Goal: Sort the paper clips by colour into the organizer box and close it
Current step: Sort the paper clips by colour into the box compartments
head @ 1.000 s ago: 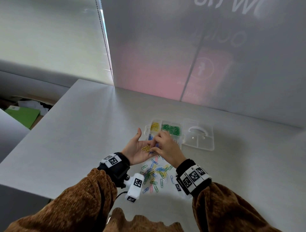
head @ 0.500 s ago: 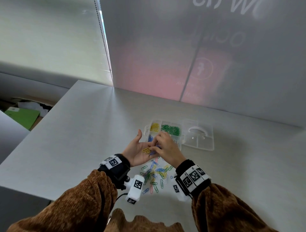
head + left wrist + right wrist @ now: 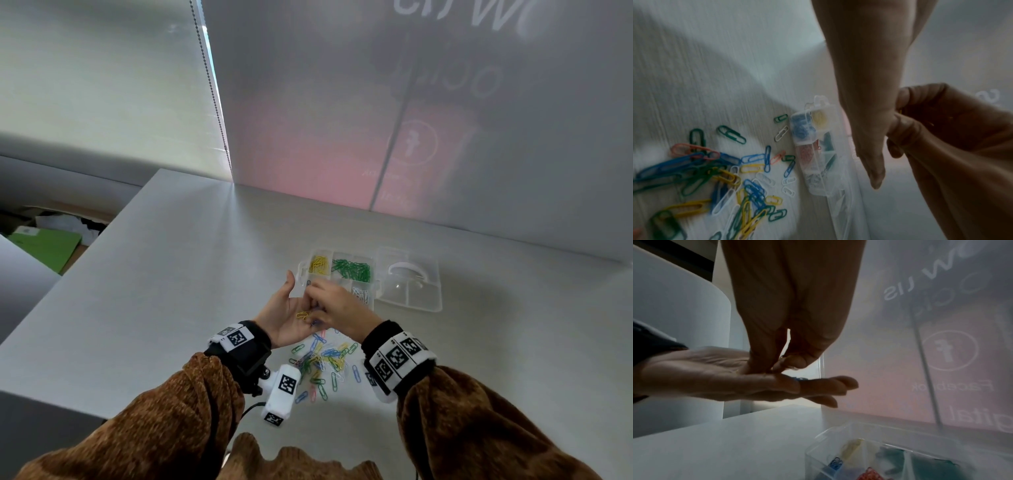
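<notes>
My left hand (image 3: 284,310) is held palm up above the table, fingers straight, with a few yellow paper clips (image 3: 302,315) lying on the palm. My right hand (image 3: 337,308) reaches over it, its fingertips (image 3: 777,366) pinched together on the left palm (image 3: 725,378). A bit of yellow shows between them in the left wrist view. A blue clip (image 3: 799,378) lies on the left fingers. The clear organizer box (image 3: 303,270) stands open just behind the hands, with yellow, green, blue, red and white clips in separate compartments. A mixed pile of clips (image 3: 322,366) lies under the wrists.
The box's clear lid (image 3: 411,291) lies flat to the right of the box. A frosted wall panel (image 3: 411,137) rises behind the white table. The table's left edge (image 3: 102,240) drops to a lower area with green paper.
Both hands stay together in front of the box. The right fingertips have shifted slightly on the left palm, and the yellow clips lie a little lower on it.
</notes>
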Available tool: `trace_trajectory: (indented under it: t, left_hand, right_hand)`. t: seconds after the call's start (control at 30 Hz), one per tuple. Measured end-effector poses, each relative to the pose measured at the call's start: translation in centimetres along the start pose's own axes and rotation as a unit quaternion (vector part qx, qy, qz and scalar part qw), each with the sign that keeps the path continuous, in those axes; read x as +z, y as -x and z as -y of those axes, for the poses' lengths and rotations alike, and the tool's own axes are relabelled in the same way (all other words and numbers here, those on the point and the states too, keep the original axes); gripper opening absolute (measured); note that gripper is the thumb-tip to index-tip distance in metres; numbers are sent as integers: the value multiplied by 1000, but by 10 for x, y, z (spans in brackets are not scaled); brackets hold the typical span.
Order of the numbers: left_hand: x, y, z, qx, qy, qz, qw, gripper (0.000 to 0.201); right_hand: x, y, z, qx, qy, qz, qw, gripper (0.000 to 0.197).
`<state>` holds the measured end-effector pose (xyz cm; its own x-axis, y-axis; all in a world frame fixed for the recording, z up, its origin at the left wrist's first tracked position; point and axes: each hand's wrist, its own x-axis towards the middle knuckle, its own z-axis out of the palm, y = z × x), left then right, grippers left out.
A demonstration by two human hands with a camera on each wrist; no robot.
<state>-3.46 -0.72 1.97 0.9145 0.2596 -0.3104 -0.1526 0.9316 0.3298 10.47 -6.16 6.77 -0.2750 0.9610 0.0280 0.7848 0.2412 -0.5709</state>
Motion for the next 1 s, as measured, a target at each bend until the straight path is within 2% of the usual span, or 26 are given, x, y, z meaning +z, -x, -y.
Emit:
trace_trajectory:
  t: [0.2,0.27,0.3,0.33,0.37,0.4,0.47,0.5,0.53,0.57,0.67,0.77,0.87,0.9,0.93,1.0]
  left_hand:
    - [-3,4,0,5,-34,4,999,97]
    - [-5,7,-1,1,2,30,1000,97]
    - [-6,8,-2,0,17,33,999,95]
    - [-8,10,-4,0,16,24,1000,94]
    - [-9,11,-6,1,7,11,1000,94]
    - [-11,13,-8,2,0,-1,1000,94]
    - [-14,16,-12,4,6,-19,1000,95]
    - [-14,18,-14,6,9,-27,1000,94]
    - [-14,20,-15,7,13,-34,999,94]
    - [-13,21,-16,8,14,-40,999,93]
    - [-11,22,-17,5,10,-50,999,92]
    - [-10,21,-17,-4,4,-77,997,89]
    - [-8,21,-19,-7,-1,-97,995,84]
    - [-7,22,-19,-6,-1,-100,995,84]
    - [-7,23,-19,-6,0,-103,995,84]
    - [-7,26,-19,-4,0,-112,994,84]
  right_hand:
    - [4,7,8,-60,-11,25,998,4]
    - [5,8,10,-25,-83,18,996,6]
    - [4,8,10,13,-155,-7,988,6]
    - [2,7,9,60,-251,-45,965,6]
    - [-1,7,7,107,-366,-84,921,5]
    - [-4,7,4,150,-481,-116,856,5]
    - [-7,6,-9,185,-674,-153,698,8]
    - [-9,6,-17,184,-736,-165,631,10]
    - [-12,6,-23,175,-773,-173,584,12]
    - [-13,5,-28,169,-793,-178,557,13]
    - [-14,4,-31,179,-818,-172,519,7]
    - [-9,-6,-39,250,-811,-177,499,20]
    - [-2,-25,-50,344,-810,-209,426,24]
    - [-1,-32,-53,361,-803,-220,419,29]
    - [-2,-40,-55,371,-791,-223,432,36]
    - [-6,-59,-56,383,-756,-221,483,43]
